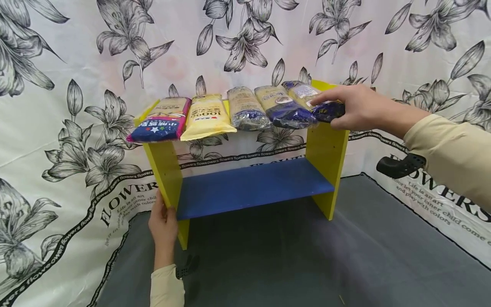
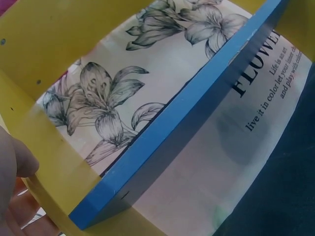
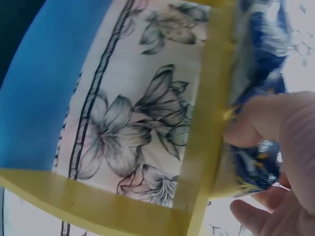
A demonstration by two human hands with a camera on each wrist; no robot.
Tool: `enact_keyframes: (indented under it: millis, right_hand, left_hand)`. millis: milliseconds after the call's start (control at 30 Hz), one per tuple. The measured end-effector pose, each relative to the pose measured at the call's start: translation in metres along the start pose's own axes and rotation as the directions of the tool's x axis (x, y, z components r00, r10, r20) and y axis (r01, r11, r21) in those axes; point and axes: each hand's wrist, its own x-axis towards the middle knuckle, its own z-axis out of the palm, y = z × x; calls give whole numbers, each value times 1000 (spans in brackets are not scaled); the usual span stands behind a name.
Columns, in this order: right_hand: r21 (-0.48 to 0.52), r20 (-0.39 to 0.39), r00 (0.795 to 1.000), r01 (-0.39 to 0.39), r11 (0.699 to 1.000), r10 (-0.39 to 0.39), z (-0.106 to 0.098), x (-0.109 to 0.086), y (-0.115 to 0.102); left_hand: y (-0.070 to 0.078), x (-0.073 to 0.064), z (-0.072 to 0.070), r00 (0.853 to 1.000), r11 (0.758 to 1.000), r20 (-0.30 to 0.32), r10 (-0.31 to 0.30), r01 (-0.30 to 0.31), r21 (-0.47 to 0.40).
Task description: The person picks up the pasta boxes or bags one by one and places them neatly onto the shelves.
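A small shelf unit with yellow side panels (image 1: pixel 326 162) and a blue lower board (image 1: pixel 253 183) stands on the grey surface. My left hand (image 1: pixel 163 226) grips the front edge of its left side panel (image 2: pixel 54 162), thumb on the inner face and fingers outside. Along the top lie several plastic food bags: a pink and blue bag (image 1: pixel 163 119), a yellow bag (image 1: pixel 208 115), a clear bag with a dark end (image 1: pixel 247 108), and a blue and tan bag (image 1: pixel 285 106). At the right end, my right hand (image 1: pixel 354 106) holds the near end of another blue and tan bag (image 3: pixel 258 162) between thumb and fingers.
White cloth with black flower prints (image 1: pixel 245 47) hangs behind the unit and along both sides. The dark grey surface (image 1: pixel 268 260) spreads in front and below the lower board. Black wrist straps (image 1: pixel 400 166) show at both sleeves.
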Motion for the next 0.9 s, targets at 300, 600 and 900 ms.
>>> enact_keyframes:
  millis: [300, 600, 900]
  right_hand:
    - [-80, -49, 998, 26, 996, -30, -2, 7, 1]
    - [-39, -44, 999, 13, 999, -15, 0, 2, 6]
    - [124, -73, 992, -89, 988, 99, 1, -23, 44]
  left_hand:
    - [-1, 2, -1, 1000, 999, 0, 25, -25, -42]
    - [-1, 3, -1, 1000, 999, 7, 20, -19, -34]
    - [-4, -1, 0, 999, 999, 6, 33, -33, -43]
